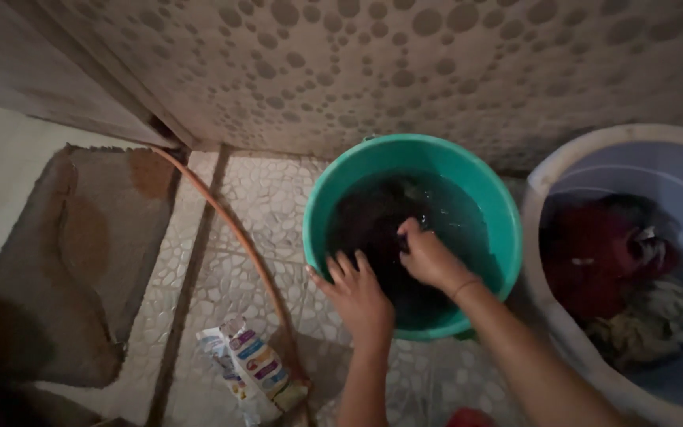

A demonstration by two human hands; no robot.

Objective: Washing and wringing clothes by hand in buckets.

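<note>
Hands in green bucket (484,198): right hand (428,257) grips dark cloth (369,225) underwater; left hand (357,292) spread flat, pressing it down.

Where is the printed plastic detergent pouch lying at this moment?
In the head view, the printed plastic pouch lies on the pebble-tiled floor at lower left, beside the orange hose, left of the left hand.

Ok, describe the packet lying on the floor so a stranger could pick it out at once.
Start at the green bucket against the dotted wall, where both hands work dark cloth in water. Follow the orange hose down the pebble-tiled floor toward the bottom edge. The packet lies just left of the hose: a crumpled white plastic pouch with coloured print, the only packaged item on the floor.
</note>
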